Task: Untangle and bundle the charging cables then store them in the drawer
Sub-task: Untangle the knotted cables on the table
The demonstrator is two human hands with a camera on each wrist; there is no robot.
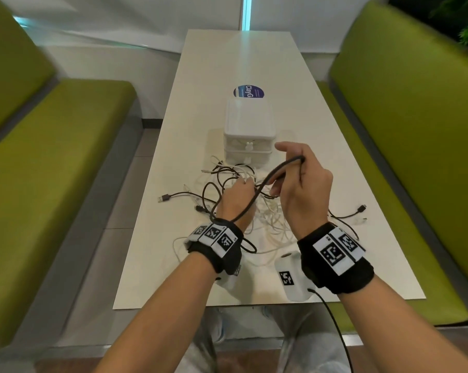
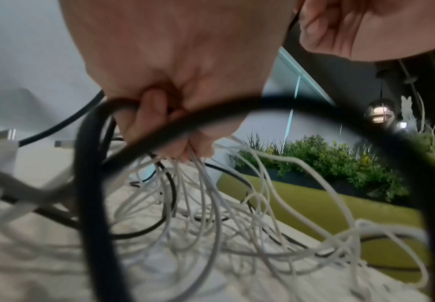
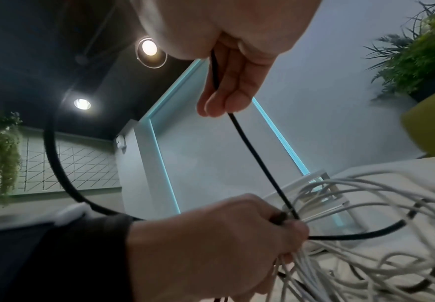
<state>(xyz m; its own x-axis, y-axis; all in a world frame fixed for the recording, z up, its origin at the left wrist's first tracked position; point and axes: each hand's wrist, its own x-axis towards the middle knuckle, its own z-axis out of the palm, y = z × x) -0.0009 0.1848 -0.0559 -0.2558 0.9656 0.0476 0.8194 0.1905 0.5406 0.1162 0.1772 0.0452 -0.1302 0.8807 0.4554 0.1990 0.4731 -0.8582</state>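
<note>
A: Why is the right hand (image 1: 302, 184) raised so far above the tabletop (image 1: 321, 168)?

B: My guess is to draw the black cable (image 1: 278, 170) up and out of the tangle (image 1: 243, 211). The right grip pinches that cable between thumb and curled fingers, and the strand runs down taut from there to the left hand (image 1: 237, 199).

A: And the left one stays low?

B: It acts as an anchor, I think. The left grip is clenched on a bunch of white cables (image 2: 203, 183) (the black one passes through the fist too, as the right wrist view shows), which likely keeps the pile from lifting with the strand.

A: How does the heap look?

B: Thin white cables and a few black ones, looped over one another in the middle of the tabletop, just in front of the white drawer box (image 1: 249, 133). Loose ends stick out: a USB plug (image 1: 163, 197) to the left, a small connector (image 1: 362, 209) to the right. Nothing is bundled yet, and both drawers look closed.

A: So it's early?

B: I'd say so.
</note>
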